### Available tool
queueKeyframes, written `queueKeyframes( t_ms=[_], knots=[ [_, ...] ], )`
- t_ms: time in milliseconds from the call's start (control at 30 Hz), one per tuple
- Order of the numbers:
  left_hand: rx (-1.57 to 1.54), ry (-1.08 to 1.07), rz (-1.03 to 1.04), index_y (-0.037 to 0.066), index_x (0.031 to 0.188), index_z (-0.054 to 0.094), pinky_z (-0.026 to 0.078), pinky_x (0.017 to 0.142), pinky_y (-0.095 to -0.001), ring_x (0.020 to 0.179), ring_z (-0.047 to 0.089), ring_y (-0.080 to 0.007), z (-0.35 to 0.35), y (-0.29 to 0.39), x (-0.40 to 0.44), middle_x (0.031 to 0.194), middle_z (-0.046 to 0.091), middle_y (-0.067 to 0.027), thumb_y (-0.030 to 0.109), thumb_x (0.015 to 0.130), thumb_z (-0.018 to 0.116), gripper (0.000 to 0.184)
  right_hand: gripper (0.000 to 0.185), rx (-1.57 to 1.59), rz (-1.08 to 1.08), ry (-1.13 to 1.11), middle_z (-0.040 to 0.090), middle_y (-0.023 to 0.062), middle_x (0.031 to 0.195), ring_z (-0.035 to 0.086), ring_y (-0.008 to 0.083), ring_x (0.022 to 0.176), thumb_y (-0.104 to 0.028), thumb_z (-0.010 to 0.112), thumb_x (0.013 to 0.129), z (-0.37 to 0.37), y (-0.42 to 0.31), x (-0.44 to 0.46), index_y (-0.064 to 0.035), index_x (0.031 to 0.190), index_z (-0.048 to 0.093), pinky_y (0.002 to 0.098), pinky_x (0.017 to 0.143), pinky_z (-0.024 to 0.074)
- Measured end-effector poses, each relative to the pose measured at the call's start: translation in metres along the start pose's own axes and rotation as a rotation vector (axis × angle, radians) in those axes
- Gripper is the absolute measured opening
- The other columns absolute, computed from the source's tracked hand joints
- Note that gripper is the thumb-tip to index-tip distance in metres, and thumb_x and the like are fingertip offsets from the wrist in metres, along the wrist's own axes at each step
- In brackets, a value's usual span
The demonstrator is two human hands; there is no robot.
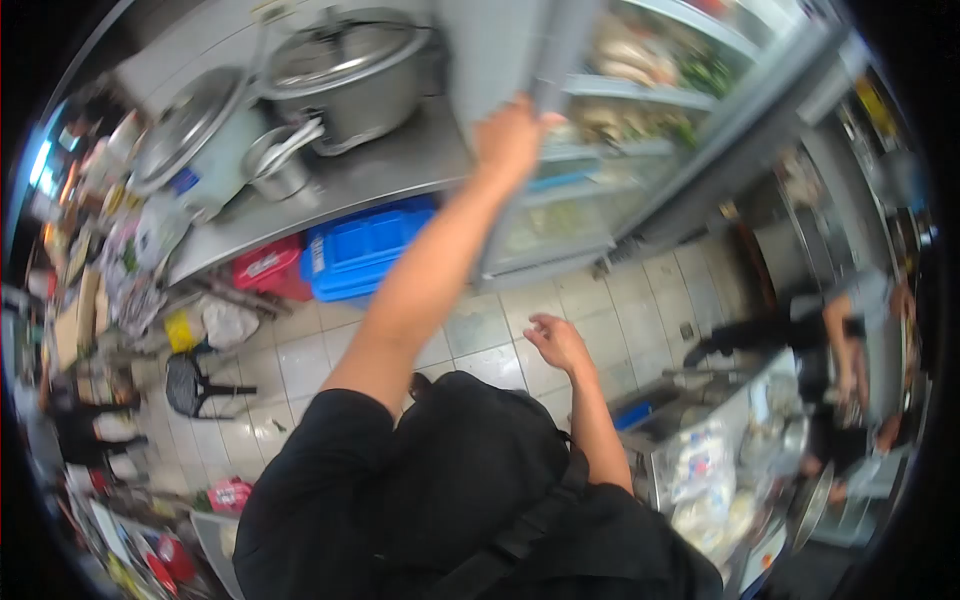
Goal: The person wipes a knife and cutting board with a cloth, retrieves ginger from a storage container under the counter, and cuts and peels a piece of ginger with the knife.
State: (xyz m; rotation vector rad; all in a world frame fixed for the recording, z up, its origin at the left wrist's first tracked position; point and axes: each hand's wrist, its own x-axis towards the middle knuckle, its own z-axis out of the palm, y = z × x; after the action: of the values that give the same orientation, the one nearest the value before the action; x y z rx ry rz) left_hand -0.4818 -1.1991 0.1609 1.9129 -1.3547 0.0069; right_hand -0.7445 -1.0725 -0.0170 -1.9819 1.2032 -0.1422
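Observation:
My left hand (508,145) reaches forward at the end of a stretched arm. Its fingers are curled around the grey edge of a glass-fronted refrigerator door (543,60); motion blur softens the exact grip. Beyond that edge, vegetables (705,72) and pale bagged food (628,50) fill the shelves. Below, over the tiled floor, my right hand (557,343) hangs in the air with loosely bent fingers apart, holding nothing.
Left of the refrigerator, a steel counter (400,165) carries large lidded pots (345,80) and a small metal container (280,170). Under it sit blue (365,250) and red bins (275,268). A black stool (195,385) stands left. Another person (850,320) works at right, beside a bag-laden table.

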Motion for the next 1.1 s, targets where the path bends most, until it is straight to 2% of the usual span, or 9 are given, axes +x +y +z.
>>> queueKeyframes(
  t_ms=[100,200,267,333,533,633,767,900,1100],
  knots=[
    [-0.024,0.06,0.227,0.007,0.122,0.064,0.044,0.095,-0.0629,0.111,0.063,-0.0384,0.037,-0.033,-0.013,0.12,0.067,-0.0186,0.029,0.095,0.063,0.035,0.043,-0.036,-0.16,-0.086,0.073,0.023,0.101,0.072,0.0357,0.094,-0.032,0.073,0.089,0.051,0.0,0.009,0.0001,0.118,0.07,0.0415,0.085,0.0561],
    [-0.408,0.101,0.093,0.006,0.116,0.062,0.045,0.096,-0.0591,0.11,0.063,-0.0387,0.037,-0.032,0.003,0.115,0.066,-0.0185,0.017,0.074,0.078,0.047,0.037,-0.029,-0.092,-0.227,0.074,0.0198,0.096,0.074,0.029,0.087,-0.023,0.074,0.089,0.09,-0.003,0.024,0.0021,0.117,0.069,0.0388,0.078,0.0568],
    [-0.504,0.01,0.244,0.003,0.111,0.062,0.051,0.088,-0.0514,0.104,0.063,-0.0404,-0.008,-0.034,0.013,0.105,0.065,-0.0204,0.008,0.072,0.07,0.04,0.034,-0.254,-0.295,-0.406,0.073,0.0154,0.105,0.07,0.0249,0.095,-0.017,0.071,0.092,0.087,-0.05,0.023,0.0027,0.12,0.066,0.0385,0.082,0.0554],
    [-0.491,0.245,0.22,0.006,0.091,0.072,0.054,0.083,-0.0486,0.098,0.067,-0.0388,0.046,-0.029,0.06,0.094,0.07,-0.0187,0.012,0.065,0.077,0.028,0.035,-0.385,-0.419,-0.474,0.073,0.0155,0.103,0.069,0.0242,0.093,-0.019,0.071,0.092,0.086,-0.07,0.038,0.0039,0.118,0.066,0.0378,0.082,0.0547],
    [-0.41,-0.298,0.234,-0.002,0.108,0.071,0.053,0.093,-0.0427,0.108,0.065,-0.0363,0.003,-0.025,0.072,0.108,0.069,-0.021,0.036,0.061,0.086,0.062,0.038,0.023,-0.622,0.052,0.072,0.0157,0.099,0.066,0.0223,0.089,-0.025,0.071,0.092,0.062,-0.066,0.104,0.0073,0.112,0.065,0.0356,0.081,0.0526],
    [-0.479,-0.276,0.206,-0.002,0.103,0.072,0.052,0.094,-0.0403,0.111,0.064,-0.0346,0.029,-0.029,0.075,0.114,0.068,-0.0194,0.036,0.063,0.087,0.057,0.042,0.125,-0.479,0.037,0.07,0.0154,0.099,0.063,0.0213,0.089,-0.029,0.07,0.093,0.032,-0.085,0.112,0.0089,0.111,0.064,0.0348,0.081,0.051],
    [-0.733,-0.123,0.02,-0.007,0.13,0.054,0.042,0.107,-0.0478,0.135,0.044,-0.0372,0.034,-0.024,0.018,0.144,0.043,-0.0258,0.031,0.07,0.083,0.077,0.043,0.097,-0.322,0.027,0.067,0.0127,0.108,0.06,0.0185,0.094,-0.025,0.068,0.095,0.002,-0.088,0.11,0.0084,0.121,0.059,0.0329,0.084,0.0493],
    [-0.471,0.186,-0.058,-0.007,0.141,0.041,0.035,0.11,-0.0521,0.138,0.038,-0.0416,0.097,-0.025,-0.021,0.145,0.038,-0.0283,0.032,0.076,0.082,0.085,0.043,0.02,-0.283,0.075,0.066,0.0121,0.111,0.06,0.0178,0.095,-0.022,0.067,0.096,0.015,-0.033,0.109,0.0071,0.125,0.057,0.0331,0.083,0.0495],
    [-0.53,0.251,-0.087,-0.01,0.135,0.045,0.03,0.114,-0.0524,0.137,0.033,-0.0462,0.148,-0.046,-0.03,0.141,0.037,-0.0302,0.028,0.08,0.081,0.076,0.044,0.079,-0.055,-0.049,0.065,0.0127,0.111,0.06,0.0185,0.096,-0.022,0.067,0.096,0.058,0.089,0.065,0.0059,0.128,0.056,0.0351,0.084,0.0498]
  ],
)
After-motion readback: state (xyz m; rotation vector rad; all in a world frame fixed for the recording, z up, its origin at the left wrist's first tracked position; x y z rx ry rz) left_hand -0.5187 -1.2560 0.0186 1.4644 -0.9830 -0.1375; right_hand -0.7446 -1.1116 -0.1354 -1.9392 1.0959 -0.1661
